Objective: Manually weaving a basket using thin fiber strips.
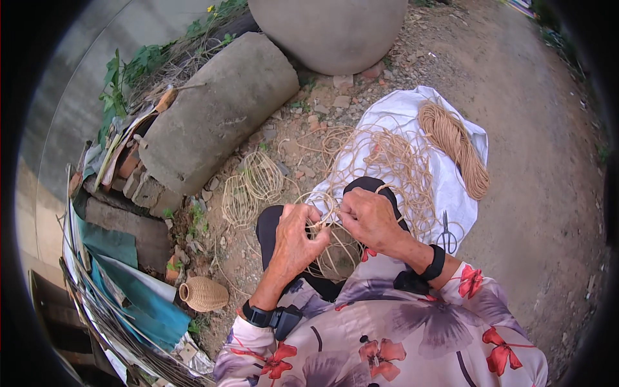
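Above my lap, my left hand (294,237) is closed, its thumb and fingers pinching tan cord at the top of an open frame (340,258) of thin tan strands. My right hand (373,220) is closed just to the right, fingertips pressed together on the cord (330,205) that loops up between both hands. The frame sits between my knees, partly hidden by my hands. Loose cord (403,171) lies tangled over a white woven sack (385,115) beyond my right knee. A thick hank of tan cord (454,148) rests on the sack's right side, with dark-handled scissors (446,235) nearer me.
Two open strand frames (263,177) lie on the ground ahead to the left. A small woven vase (205,294) lies on its side at my left, beside teal sheeting (138,300). A concrete cylinder (219,113) and a large rounded grey vessel (329,32) stand beyond.
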